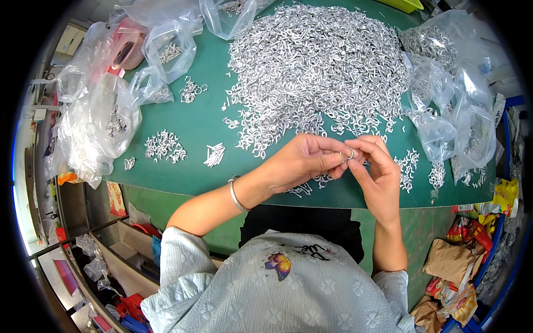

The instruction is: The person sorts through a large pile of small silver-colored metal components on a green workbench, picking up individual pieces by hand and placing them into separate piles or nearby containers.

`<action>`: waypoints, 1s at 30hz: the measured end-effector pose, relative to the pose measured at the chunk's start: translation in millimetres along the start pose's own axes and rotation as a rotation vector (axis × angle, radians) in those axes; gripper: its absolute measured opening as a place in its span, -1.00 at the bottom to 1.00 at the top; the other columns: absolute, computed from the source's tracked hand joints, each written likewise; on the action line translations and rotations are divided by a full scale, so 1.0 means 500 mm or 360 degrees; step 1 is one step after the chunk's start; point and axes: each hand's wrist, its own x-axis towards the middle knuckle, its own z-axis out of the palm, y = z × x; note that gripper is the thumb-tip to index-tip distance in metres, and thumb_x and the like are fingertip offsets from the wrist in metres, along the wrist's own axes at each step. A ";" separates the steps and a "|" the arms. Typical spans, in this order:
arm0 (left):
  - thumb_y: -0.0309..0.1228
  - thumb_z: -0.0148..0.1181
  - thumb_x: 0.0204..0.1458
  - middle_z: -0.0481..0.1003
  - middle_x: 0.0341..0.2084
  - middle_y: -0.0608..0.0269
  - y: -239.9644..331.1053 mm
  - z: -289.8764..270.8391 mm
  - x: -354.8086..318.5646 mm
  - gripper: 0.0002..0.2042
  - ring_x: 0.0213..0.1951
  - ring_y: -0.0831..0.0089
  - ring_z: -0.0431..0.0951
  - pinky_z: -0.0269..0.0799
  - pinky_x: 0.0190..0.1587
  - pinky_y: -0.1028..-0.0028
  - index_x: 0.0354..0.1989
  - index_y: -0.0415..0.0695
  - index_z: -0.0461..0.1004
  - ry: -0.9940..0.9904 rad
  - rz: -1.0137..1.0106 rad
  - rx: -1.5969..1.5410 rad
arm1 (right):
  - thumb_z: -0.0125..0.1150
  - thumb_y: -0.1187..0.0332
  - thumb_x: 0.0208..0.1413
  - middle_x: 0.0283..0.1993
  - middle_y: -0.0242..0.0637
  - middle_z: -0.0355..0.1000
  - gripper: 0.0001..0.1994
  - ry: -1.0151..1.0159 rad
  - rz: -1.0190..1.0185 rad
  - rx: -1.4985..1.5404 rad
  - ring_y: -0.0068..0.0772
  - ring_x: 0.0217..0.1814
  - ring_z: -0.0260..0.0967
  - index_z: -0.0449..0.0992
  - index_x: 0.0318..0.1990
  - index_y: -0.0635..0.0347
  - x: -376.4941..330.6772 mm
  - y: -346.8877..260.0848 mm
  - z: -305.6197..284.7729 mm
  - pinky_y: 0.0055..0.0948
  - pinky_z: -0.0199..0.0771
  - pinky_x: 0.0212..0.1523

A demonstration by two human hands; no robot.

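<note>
A small silvery metal ring is pinched between the fingertips of both hands, just above the near edge of the green table. My left hand reaches in from the left, thumb and fingers closed at the ring's left side. On the other side my right hand grips the ring between thumb and forefinger. Whether it is one piece or two linked ones is too small to tell. Beyond the hands spreads a large heap of small silvery metal pieces, many of them curved. A few thin pieces lie below my left hand.
Small piles sit left: curved pieces, straight pins and ring-like pieces. More curved pieces lie right of my right hand. Clear plastic bags line the left side, others the right. Wrappers lie lower right.
</note>
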 end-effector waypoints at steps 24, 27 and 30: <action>-0.47 0.17 0.22 0.57 -0.40 0.26 0.002 0.016 -0.059 -0.80 -0.34 0.61 0.56 0.48 -0.27 0.61 -0.09 -0.35 0.56 0.0364 0.0115 0.0777 | 0.21 0.62 0.09 -0.29 -0.25 0.43 -0.96 -0.0022 -0.0003 -0.0192 -0.47 -0.27 0.32 0.52 -0.30 0.37 -0.013 0.009 0.032 -0.54 0.31 -0.21; -0.47 0.15 0.23 0.59 -0.38 0.23 0.018 0.001 -0.083 -0.80 -0.34 0.60 0.57 0.52 -0.24 0.58 -0.09 -0.35 0.57 0.0525 0.0166 0.0887 | 0.17 0.59 0.13 -0.28 -0.26 0.44 -0.96 -0.0029 0.0058 -0.0167 -0.49 -0.28 0.31 0.52 -0.29 0.37 -0.013 0.004 0.030 -0.55 0.31 -0.18; -0.45 0.17 0.22 0.60 -0.39 0.23 0.069 -0.022 -0.117 -0.82 -0.37 0.58 0.58 0.55 -0.25 0.56 -0.14 -0.31 0.60 0.0810 0.0124 0.0979 | 0.17 0.59 0.13 -0.27 -0.26 0.44 -0.96 -0.0023 0.0092 -0.0151 -0.50 -0.29 0.30 0.53 -0.29 0.38 -0.016 0.020 0.021 -0.56 0.31 -0.19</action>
